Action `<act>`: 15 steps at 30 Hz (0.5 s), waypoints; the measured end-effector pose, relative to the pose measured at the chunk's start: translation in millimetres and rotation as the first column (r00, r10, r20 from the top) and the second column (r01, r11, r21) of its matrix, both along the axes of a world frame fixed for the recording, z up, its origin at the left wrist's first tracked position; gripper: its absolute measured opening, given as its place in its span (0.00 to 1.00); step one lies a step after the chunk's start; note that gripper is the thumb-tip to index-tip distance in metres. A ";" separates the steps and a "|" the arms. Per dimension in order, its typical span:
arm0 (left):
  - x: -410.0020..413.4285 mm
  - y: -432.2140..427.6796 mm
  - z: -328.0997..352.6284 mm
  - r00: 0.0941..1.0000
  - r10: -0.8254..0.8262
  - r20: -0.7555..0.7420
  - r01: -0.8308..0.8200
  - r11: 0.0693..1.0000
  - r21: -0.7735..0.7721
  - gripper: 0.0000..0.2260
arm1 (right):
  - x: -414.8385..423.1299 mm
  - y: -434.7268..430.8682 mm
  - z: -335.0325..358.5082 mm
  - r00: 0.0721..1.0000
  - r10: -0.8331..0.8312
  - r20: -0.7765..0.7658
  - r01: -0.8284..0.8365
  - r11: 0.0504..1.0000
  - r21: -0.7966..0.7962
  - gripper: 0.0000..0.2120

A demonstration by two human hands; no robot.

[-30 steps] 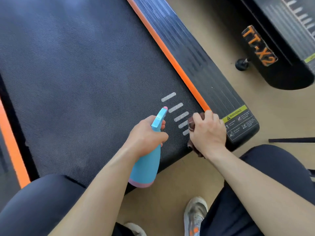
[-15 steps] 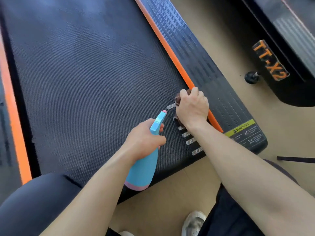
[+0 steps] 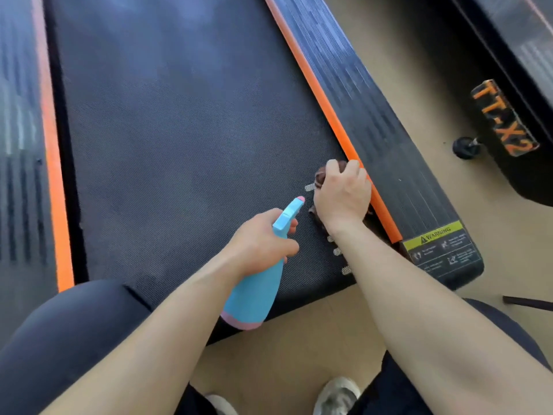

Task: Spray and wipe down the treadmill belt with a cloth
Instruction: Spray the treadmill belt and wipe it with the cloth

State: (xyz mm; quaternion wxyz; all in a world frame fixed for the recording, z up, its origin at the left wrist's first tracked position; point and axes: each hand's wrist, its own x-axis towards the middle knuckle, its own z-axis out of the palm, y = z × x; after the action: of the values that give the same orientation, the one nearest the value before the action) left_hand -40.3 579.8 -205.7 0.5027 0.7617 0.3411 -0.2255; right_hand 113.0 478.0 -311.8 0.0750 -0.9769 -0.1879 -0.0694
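Note:
The black textured treadmill belt (image 3: 179, 145) fills the upper left of the head view, with an orange strip along each side. My right hand (image 3: 342, 196) grips a bunched dark brown cloth (image 3: 321, 176) and presses it on the belt's near right part, beside the right orange strip (image 3: 329, 115). The hand hides most of the cloth. My left hand (image 3: 263, 241) holds a light blue spray bottle (image 3: 254, 298) by its neck, nozzle pointing up and right toward the cloth, its pink-rimmed base toward me.
A black side rail (image 3: 389, 145) with a yellow warning label (image 3: 434, 235) runs right of the belt. A second machine marked TT-X2 (image 3: 502, 121) stands at far right on the tan floor (image 3: 299, 339). My knees and shoes are at the bottom.
My right hand slid the cloth up the belt along the right orange strip, away from the belt's near end. The left hand and bottle kept their place.

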 end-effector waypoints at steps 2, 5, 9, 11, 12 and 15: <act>-6.1 3.1 5.4 0.998 0.057 0.012 -0.057 0.998 -0.005 0.14 | -32.9 -12.8 -0.3 0.999 0.032 -0.014 -0.032 0.998 0.061 0.12; -21.5 9.7 14.4 0.989 0.146 -0.014 -0.146 0.989 0.024 0.15 | -89.3 -35.4 -1.7 0.964 0.261 -0.055 -0.258 0.965 0.051 0.12; -48.8 16.4 21.9 0.974 0.200 -0.108 -0.197 0.980 0.043 0.18 | -41.2 -13.6 -10.6 0.917 0.397 -0.025 -0.397 0.917 0.028 0.12; -59.1 19.3 22.3 0.967 0.233 -0.104 -0.233 0.972 0.019 0.19 | -12.9 6.1 -10.8 0.955 0.295 -0.019 -0.294 0.955 0.022 0.13; -63.5 21.4 20.8 0.964 0.250 -0.092 -0.250 0.968 0.015 0.21 | -8.9 13.9 -9.9 0.970 0.239 -0.035 -0.238 0.971 0.020 0.13; -75.2 20.4 16.3 0.968 0.240 -0.078 -0.240 0.971 0.013 0.24 | -36.9 14.1 -5.1 0.988 0.131 -0.078 -0.130 0.991 0.016 0.15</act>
State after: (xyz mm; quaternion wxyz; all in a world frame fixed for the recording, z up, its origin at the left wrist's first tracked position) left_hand -115.5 600.2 -189.4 0.5109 0.7063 0.4507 -0.1923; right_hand 76.1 492.2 -317.0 0.0921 -0.9641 -0.2478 -0.0270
